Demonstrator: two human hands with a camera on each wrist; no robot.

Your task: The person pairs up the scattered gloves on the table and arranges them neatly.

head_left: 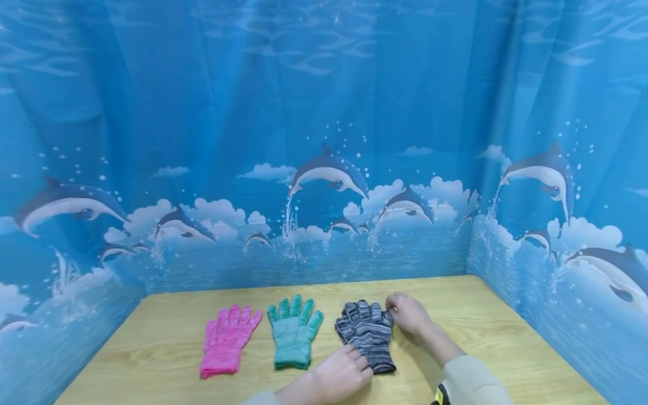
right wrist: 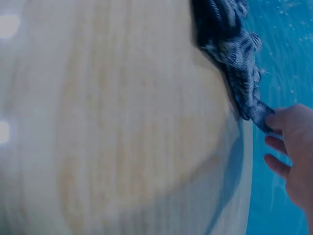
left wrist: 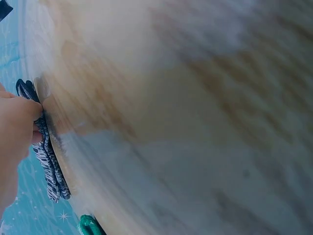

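A pair of black-and-grey striped knit gloves lies stacked on the table at the right of a row, fingers pointing away from me. At the near left side of the gloves, by the cuff, my left hand pinches the fabric, as the left wrist view shows on the layered edge. On the far right side my right hand pinches a fingertip of the striped glove between thumb and forefinger, its other fingers loosely bent. A green glove lies left of the striped gloves.
A pink glove lies at the left end of the row on the wooden table. Blue curtains with a dolphin print stand behind and at both sides of the table.
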